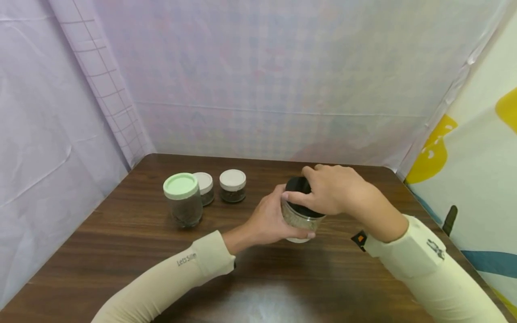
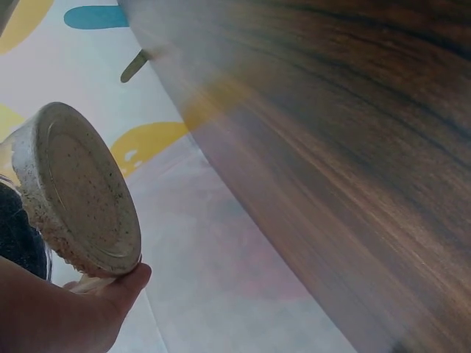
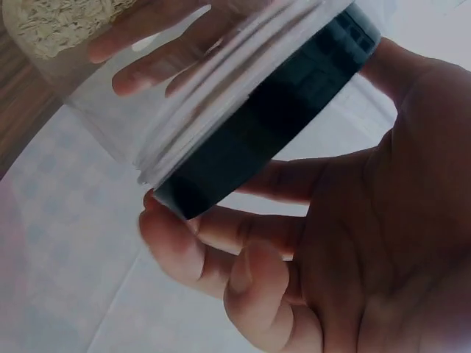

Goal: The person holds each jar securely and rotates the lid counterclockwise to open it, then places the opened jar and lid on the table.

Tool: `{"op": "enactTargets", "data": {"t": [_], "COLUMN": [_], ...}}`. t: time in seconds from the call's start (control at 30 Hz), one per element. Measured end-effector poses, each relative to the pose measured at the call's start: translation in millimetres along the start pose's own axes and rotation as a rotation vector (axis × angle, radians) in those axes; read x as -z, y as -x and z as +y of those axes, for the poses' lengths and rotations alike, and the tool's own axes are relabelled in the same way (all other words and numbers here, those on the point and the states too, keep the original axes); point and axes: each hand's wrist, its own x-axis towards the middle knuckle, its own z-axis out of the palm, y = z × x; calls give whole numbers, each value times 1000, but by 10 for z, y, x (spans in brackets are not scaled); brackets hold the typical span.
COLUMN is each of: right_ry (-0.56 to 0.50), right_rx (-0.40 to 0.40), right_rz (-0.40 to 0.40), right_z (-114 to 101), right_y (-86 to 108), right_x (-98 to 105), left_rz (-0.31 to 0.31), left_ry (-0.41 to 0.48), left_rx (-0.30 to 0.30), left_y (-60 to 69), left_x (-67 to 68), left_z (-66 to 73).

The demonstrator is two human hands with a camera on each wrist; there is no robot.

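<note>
Here | left hand [image 1: 264, 224] gripping one jar [image 1: 296, 220] | right hand [image 1: 339, 190] gripping its lid [image 1: 297, 185] | two white-lidded jars [image 1: 233, 185] [image 1: 206, 188], one green-lidded jar [image 1: 184, 204]

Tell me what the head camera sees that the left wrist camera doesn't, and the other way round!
Only the head view shows the tall see-through jar with a pale green lid and two short clear jars with white lids.

Only the left wrist view shows the flat, round underside of the clear jar of pale grains.

Both show that jar, the left hand gripping it, and the dark brown wood-grain table.
</note>
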Motion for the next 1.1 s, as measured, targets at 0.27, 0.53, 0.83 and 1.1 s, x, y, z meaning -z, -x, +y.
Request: {"op": "enactTargets", "data": {"t": [0.27, 0.53, 0.83, 1.1], "right_ry": [-61, -208, -238, -184], "right_rx": [161, 562, 684, 354], "right_rz": [-27, -2, 14, 93], "right_z": [42, 162, 213, 172], "right_y": [29, 60, 65, 96], "right_x": [31, 79, 79, 118], "left_rz": [0, 31, 35, 9], "left_ry": [-30, -43, -21, 11], "left_rx": [1, -11, -52, -51], "left_y": [-1, -8, -20, -19], "left_x": [1, -1, -7, -14], "left_z": [-15, -7, -3, -15]}}
